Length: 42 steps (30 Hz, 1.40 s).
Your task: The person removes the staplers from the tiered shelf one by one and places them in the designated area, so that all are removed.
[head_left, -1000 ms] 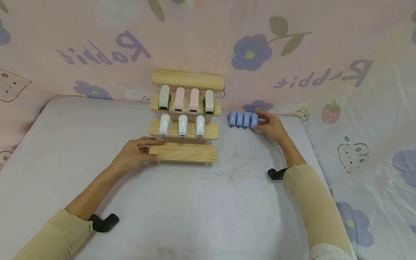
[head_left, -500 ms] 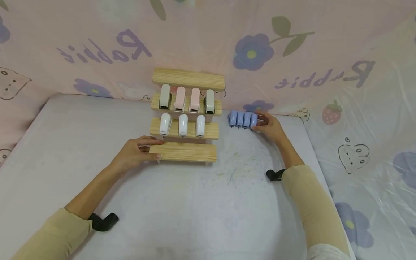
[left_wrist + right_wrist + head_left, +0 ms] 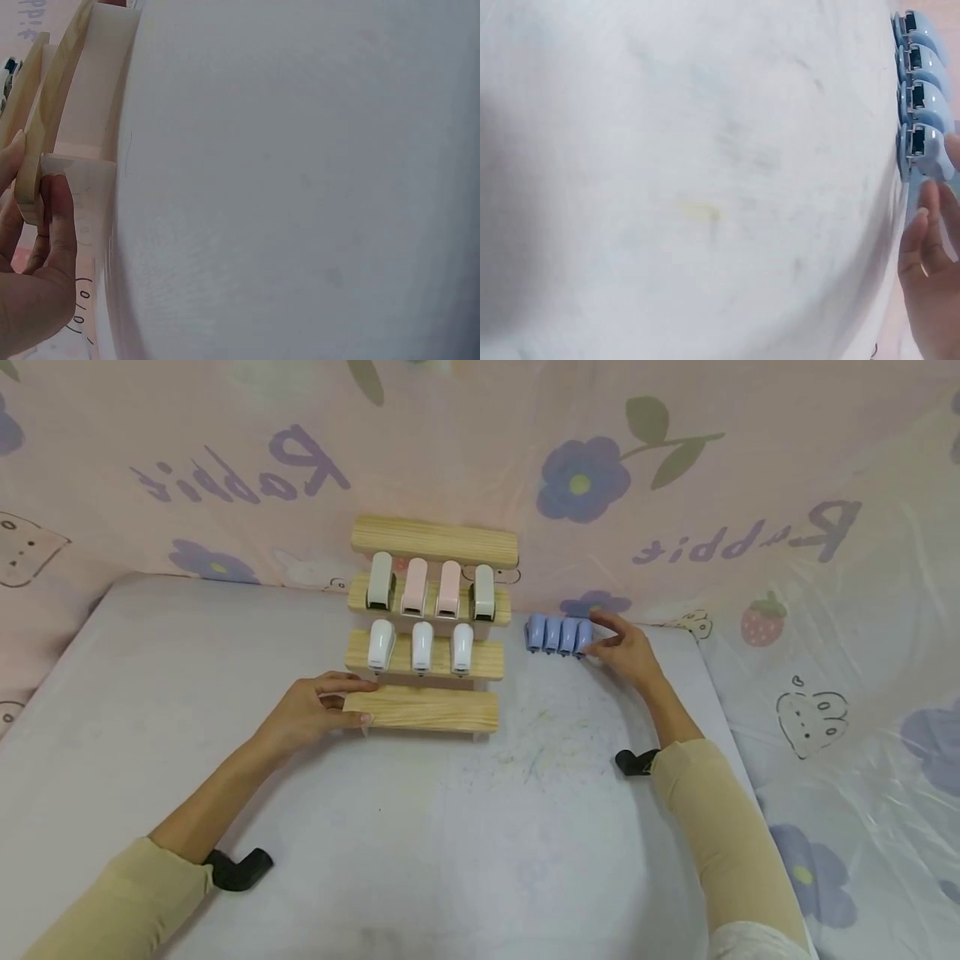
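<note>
My left hand grips the left end of the lowest wooden step of a tiered display stand, thumb in front and fingers behind. In the left wrist view, fingers curl under that step's end. My right hand is at the right end of a row of small blue staplers. Its thumb is at the front of the endmost blue stapler and its index finger extends behind. In the right wrist view, the fingers are spread beside that stapler; whether they all touch it I cannot tell.
Three white staplers stand on the second step. Above them are two pink staplers between two grey-green ones. A top wooden step bears nothing. Printed curtain hangs behind the white table.
My right hand's index finger has lifted slightly off the endmost blue stapler, which has shifted a little left toward the others. The left hand keeps its grip on the step.
</note>
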Available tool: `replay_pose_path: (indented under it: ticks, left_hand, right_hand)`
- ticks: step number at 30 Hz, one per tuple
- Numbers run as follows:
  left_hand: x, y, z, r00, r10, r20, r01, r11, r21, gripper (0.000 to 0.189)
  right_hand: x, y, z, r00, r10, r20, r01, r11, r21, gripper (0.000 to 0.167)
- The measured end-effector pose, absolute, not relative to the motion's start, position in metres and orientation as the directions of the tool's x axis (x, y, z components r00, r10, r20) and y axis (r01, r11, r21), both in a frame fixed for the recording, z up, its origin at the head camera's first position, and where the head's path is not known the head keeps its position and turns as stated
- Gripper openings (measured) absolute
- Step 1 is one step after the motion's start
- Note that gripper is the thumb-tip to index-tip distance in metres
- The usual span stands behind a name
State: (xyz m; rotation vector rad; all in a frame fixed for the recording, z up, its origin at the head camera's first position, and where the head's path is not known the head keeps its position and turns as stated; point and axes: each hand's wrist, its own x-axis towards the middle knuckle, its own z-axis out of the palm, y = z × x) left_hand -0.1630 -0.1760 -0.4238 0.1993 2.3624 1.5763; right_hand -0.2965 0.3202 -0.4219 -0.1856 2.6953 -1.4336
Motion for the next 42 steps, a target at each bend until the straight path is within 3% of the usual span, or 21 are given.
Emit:
replay_pose_path:
  ticks: [3, 8, 13, 32, 42]
  left_hand:
    - [-0.164, -0.176, -0.424, -0.947, 0.277, -0.162, -0.043, 0.391, 0.919, 0.05]
    - [-0.166, -0.176, -0.424, -0.947, 0.284, -0.151, -0.028, 0.398, 0.917, 0.049]
    - [-0.167, -0.176, -0.423, -0.946, 0.29, -0.145, -0.022, 0.389, 0.921, 0.048]
    - [-0.166, -0.176, -0.422, -0.944, 0.293, -0.154, -0.032, 0.382, 0.924, 0.051]
    - [-0.165, -0.176, -0.425, -0.946, 0.286, -0.153, -0.033, 0.385, 0.922, 0.051]
  right_hand:
    - [-0.299, 0.321, -0.424, -0.995, -0.093, 0.021, -0.074, 0.61, -0.789, 0.06]
    - [-0.288, 0.306, -0.404, -0.992, -0.083, 0.097, -0.127, 0.587, -0.799, 0.052]
    - [-0.271, 0.285, -0.374, -0.981, -0.126, 0.146, -0.191, 0.545, -0.816, 0.049]
    - [-0.251, 0.247, -0.34, -0.894, -0.324, 0.31, -0.426, 0.398, -0.812, 0.052]
    - [-0.241, 0.225, -0.324, -0.863, -0.382, 0.331, -0.474, 0.382, -0.793, 0.053]
